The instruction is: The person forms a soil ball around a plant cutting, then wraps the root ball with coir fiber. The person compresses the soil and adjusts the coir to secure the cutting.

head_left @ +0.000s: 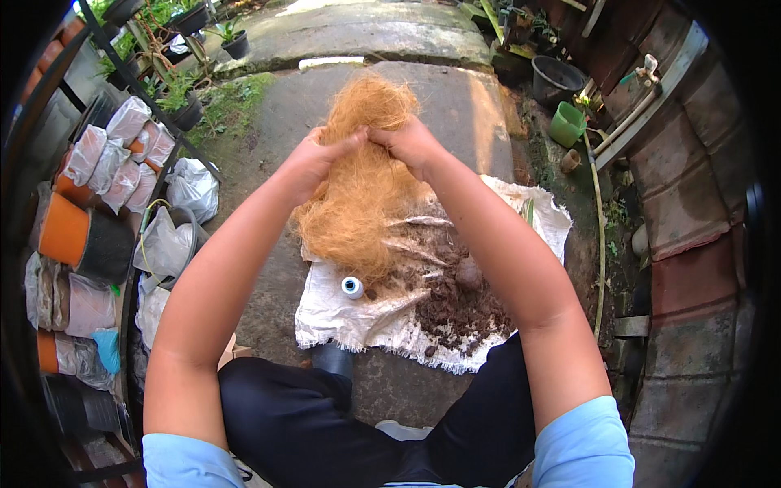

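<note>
A long, loose bundle of golden-brown coconut fibre is held up in front of me by both hands. My left hand grips its left side, the thumb lying across the strands. On the opposite side my right hand pinches it, the two thumbs almost meeting. Beneath the bundle, a white woven sack is spread on the ground. A white spool of thread stands on the sack near the lower end of the fibre. Dark crumbly soil with a rounded brown lump is heaped under my right forearm.
Racks of plastic-wrapped bundles and orange pots line the left side. A green container, a black bucket and a hose lie along the right wall. Potted plants stand at the upper left.
</note>
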{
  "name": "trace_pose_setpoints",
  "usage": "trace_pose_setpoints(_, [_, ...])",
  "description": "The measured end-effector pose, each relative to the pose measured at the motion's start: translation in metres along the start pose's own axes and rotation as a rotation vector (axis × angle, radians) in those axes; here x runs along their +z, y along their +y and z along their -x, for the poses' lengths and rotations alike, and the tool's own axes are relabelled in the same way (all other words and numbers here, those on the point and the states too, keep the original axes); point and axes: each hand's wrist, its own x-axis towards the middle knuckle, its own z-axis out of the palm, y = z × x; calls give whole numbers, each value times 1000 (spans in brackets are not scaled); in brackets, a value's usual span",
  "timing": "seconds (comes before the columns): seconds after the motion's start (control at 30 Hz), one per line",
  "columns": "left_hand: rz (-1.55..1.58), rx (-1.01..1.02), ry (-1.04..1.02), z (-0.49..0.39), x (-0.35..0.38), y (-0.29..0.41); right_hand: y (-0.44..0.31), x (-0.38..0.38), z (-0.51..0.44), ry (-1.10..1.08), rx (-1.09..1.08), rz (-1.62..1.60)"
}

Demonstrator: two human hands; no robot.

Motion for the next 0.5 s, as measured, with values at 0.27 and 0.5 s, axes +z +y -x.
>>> trace_pose_setpoints(0.27, [-134,-168,245,56,5,37,-38,13,23,82,172,101])
trace_pose_setpoints(0.5, [50,-158,269,83,13,46,-60,4,39,-36,59,3])
